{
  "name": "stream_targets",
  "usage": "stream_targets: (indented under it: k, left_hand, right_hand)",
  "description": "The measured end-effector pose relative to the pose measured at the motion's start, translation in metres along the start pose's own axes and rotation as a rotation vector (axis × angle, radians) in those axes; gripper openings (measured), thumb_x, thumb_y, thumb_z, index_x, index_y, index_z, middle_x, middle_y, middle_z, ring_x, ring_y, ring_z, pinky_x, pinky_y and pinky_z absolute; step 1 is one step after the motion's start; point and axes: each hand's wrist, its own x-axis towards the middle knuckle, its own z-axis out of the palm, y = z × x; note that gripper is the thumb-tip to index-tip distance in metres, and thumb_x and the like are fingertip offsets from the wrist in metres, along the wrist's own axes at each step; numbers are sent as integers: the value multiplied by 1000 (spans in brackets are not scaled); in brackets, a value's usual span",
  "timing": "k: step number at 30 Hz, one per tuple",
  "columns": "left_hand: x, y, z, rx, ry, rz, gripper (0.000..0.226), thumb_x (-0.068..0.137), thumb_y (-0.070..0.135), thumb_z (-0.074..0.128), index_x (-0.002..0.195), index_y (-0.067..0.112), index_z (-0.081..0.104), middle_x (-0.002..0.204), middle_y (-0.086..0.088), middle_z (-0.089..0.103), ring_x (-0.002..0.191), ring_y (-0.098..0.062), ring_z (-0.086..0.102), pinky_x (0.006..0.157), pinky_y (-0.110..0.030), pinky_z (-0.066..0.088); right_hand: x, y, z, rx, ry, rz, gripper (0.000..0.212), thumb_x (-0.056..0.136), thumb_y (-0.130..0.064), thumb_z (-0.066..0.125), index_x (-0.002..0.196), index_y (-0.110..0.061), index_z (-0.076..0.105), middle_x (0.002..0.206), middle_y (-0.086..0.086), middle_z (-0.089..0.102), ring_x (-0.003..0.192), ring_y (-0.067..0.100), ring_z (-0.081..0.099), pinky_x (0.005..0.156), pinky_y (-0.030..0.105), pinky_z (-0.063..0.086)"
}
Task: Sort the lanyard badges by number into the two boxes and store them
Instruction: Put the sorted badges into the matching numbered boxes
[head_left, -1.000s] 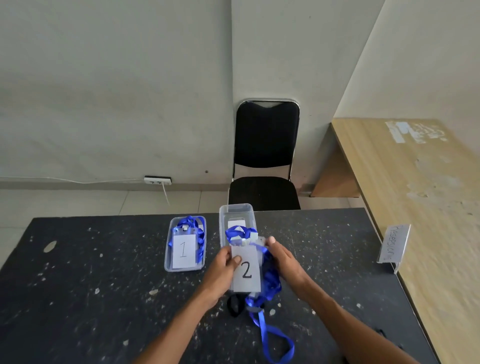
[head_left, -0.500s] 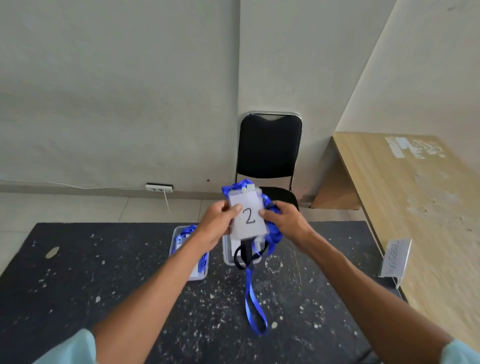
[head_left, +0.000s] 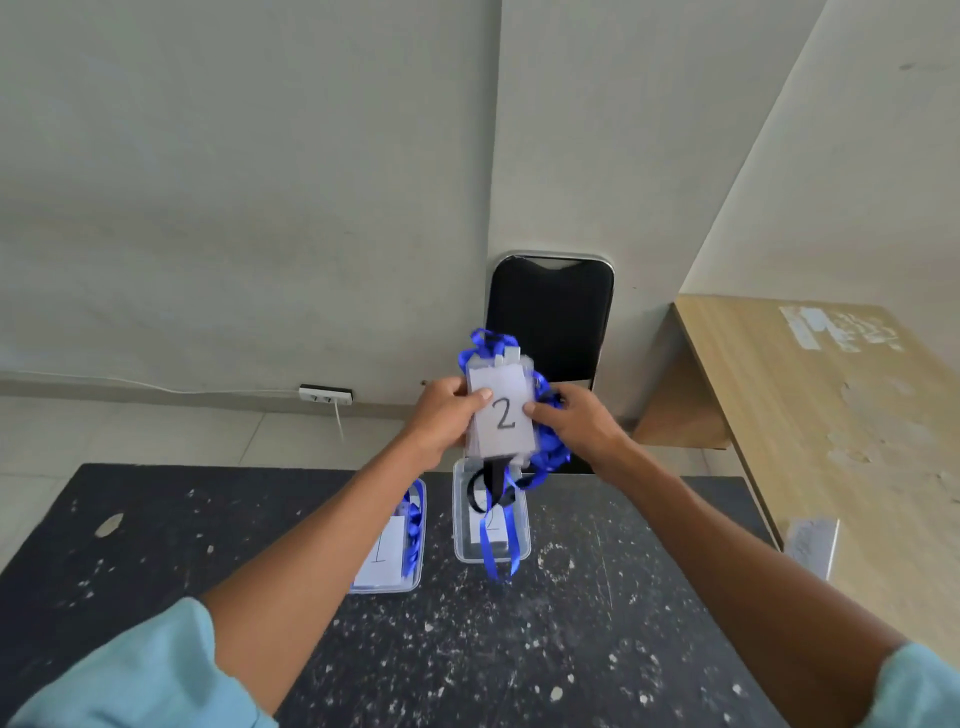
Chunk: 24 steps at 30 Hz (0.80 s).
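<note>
You hold a badge (head_left: 503, 413) up in the air with both hands, above the far edge of the dark tabletop (head_left: 597, 623). The badge has a big "2" on its front and stands upright, facing you. Your left hand (head_left: 444, 418) grips its left side, with the thumb pressed on the front and the other fingers curled behind it. Your right hand (head_left: 576, 423) pinches the right side, with the thumb tip on the front edge and the fingers tucked behind. That hand is also bunched up with blue ribbon (head_left: 545, 452), which spills out around the badge at the top and on the right. More than one badge may be stacked there, but you cannot tell for sure. A black strap (head_left: 491, 486) and a long blue loop (head_left: 496, 545) hang down from the badge. They dangle over a clear box (head_left: 460, 540) that sits right under your hands and has a card marked "2" inside. Just beside it, to the left, is a second clear box (head_left: 421, 571). It holds a card marked "1" (head_left: 382, 553) and some blue ribbon, and your left arm hides part of it.
</note>
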Motion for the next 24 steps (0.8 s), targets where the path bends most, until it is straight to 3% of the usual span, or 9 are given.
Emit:
stream_targets:
  k: [3, 8, 10, 12, 15, 17, 19, 21, 24]
  left_hand:
    - [3, -44, 8, 48, -20, -85, 20, 98, 22, 58, 115, 13, 61, 106, -5, 70, 91, -19, 67, 67, -33, 57]
    - [17, -112, 23, 191, 68, -195, 26, 96, 26, 63, 113, 10, 53, 111, -7, 66, 96, -21, 67, 65, -30, 58]
    - [24, -130, 28, 276, 82, -209, 23, 95, 28, 62, 109, 12, 53, 108, -5, 66, 93, -18, 66, 70, -32, 59]
    - [30, -141, 33, 379, 86, -205, 23, 96, 29, 62, 109, 12, 54, 107, -3, 66, 88, -15, 63, 62, -23, 52]
    - [36, -154, 39, 522, 98, -175, 26, 96, 32, 61, 109, 10, 57, 103, -2, 65, 82, -12, 57, 51, -15, 36]
    - [38, -163, 43, 564, 114, -159, 27, 96, 33, 62, 108, 10, 59, 106, -4, 64, 85, -12, 60, 56, -15, 43]
    - [38, -168, 47, 609, 146, -135, 29, 95, 34, 63, 111, 10, 59, 110, -5, 59, 93, -15, 61, 70, -24, 55]
    - [35, -170, 48, 698, 178, -79, 35, 94, 36, 64, 117, 11, 56, 112, -5, 58, 100, -16, 60, 81, -29, 57]
    - [31, -172, 46, 802, 198, 12, 53, 91, 40, 67, 133, 16, 46, 118, -2, 62, 107, -17, 58, 80, -27, 55]
  right_hand:
    - [7, 39, 18, -14, -23, 102, 25, 92, -22, 66, 111, -11, 56, 101, 6, 69, 83, 15, 72, 71, 29, 60]
    - [26, 98, 52, -105, -21, 235, 16, 90, -24, 69, 99, -16, 58, 99, 6, 69, 86, 18, 70, 81, 38, 60]
    - [34, 115, 62, -168, -1, 250, 23, 89, -26, 70, 106, -15, 60, 94, 1, 67, 85, 16, 68, 80, 36, 59]
    - [39, 126, 70, -222, 10, 261, 33, 90, -29, 69, 117, -14, 58, 92, -7, 62, 83, 10, 64, 74, 26, 56]
    - [44, 143, 80, -445, 48, 225, 40, 92, -37, 64, 126, -20, 51, 106, -4, 64, 99, 17, 61, 94, 36, 48]
    - [43, 148, 84, -625, 67, 171, 38, 95, -40, 58, 126, -22, 47, 115, -1, 65, 111, 21, 56, 104, 41, 39]
    - [43, 151, 88, -736, 73, 121, 35, 97, -41, 53, 125, -21, 46, 114, -1, 66, 116, 23, 53, 105, 41, 36]
    - [42, 150, 92, -842, 70, 88, 38, 98, -44, 49, 128, -20, 45, 113, -1, 67, 120, 24, 52, 108, 43, 34]
    - [42, 148, 100, -982, 63, 67, 42, 99, -46, 44, 130, -18, 41, 113, 2, 68, 121, 26, 50, 107, 43, 34]
